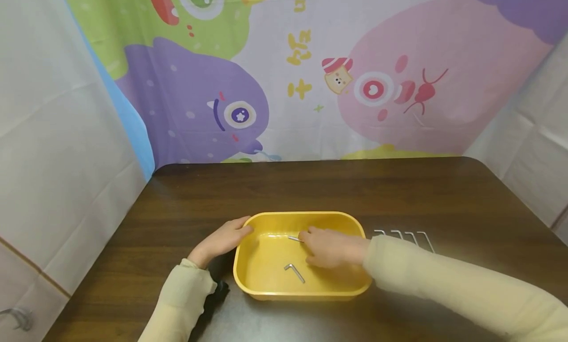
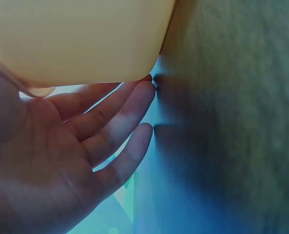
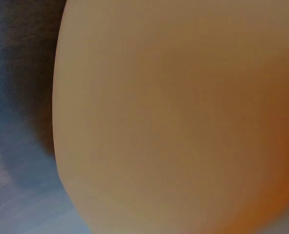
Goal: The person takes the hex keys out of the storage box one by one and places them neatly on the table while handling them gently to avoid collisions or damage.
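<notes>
Likely for steadiness, our left hand [image 1: 225, 237] grips the yellow rectangular plastic tray [image 1: 306, 296] between thumb and partly spread fingers, while our right hand [image 1: 330, 247] pinches a silver metal rod [image 1: 294, 238].

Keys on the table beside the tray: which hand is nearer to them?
Right. The right hand is inside the tray, left of the keys, its sleeve partly hiding them; the left hand is at the tray's left rim, farther away.
</notes>
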`<state>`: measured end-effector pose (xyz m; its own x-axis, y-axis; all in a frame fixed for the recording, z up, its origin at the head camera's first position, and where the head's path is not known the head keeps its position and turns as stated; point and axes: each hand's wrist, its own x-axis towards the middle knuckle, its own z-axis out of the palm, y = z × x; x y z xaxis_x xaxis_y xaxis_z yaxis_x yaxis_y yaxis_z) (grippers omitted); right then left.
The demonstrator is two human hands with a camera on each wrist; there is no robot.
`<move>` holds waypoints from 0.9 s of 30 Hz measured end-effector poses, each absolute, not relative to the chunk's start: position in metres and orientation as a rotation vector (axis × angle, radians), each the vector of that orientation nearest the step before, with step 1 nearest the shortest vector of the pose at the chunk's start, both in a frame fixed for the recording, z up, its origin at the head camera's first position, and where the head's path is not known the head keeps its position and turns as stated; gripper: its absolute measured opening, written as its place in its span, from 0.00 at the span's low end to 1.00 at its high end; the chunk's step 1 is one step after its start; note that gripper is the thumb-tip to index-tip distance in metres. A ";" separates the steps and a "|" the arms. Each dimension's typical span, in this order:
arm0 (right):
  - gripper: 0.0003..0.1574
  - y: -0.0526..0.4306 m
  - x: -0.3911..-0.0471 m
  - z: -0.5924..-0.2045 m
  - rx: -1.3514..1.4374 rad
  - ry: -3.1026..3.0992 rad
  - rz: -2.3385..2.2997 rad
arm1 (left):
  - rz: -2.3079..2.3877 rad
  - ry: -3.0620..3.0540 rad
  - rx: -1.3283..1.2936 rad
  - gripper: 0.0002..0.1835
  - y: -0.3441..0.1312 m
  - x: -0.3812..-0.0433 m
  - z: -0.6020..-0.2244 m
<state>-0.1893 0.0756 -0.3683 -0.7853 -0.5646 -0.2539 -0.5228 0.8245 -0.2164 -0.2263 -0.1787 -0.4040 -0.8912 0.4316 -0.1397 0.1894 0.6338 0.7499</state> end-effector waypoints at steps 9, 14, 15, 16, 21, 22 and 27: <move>0.25 0.072 -0.194 -0.374 -0.829 2.713 -0.151 | 1.129 2.549 0.500 0.20 -0.178 -0.226 -0.403; 0.15 0.072 -0.196 -0.376 -0.851 2.714 -0.165 | 1.131 2.543 0.482 0.20 -0.178 -0.225 -0.403; 0.12 0.073 -0.196 -0.376 -0.860 2.714 -0.173 | 1.130 2.544 0.480 0.21 -0.178 -0.225 -0.403; 0.10 0.073 -0.196 -0.375 -0.871 2.715 -0.183 | 1.130 2.544 0.479 0.21 -0.178 -0.225 -0.403; 0.01 0.075 -0.195 -0.376 -0.943 2.727 -0.207 | 1.123 2.549 0.466 0.21 -0.178 -0.227 -0.405; 0.01 0.076 -0.195 -0.376 -0.959 2.730 -0.212 | 1.120 2.549 0.464 0.21 -0.178 -0.227 -0.405; 0.07 0.077 -0.195 -0.378 -0.973 2.745 -0.224 | 1.120 2.550 0.441 0.22 -0.179 -0.227 -0.407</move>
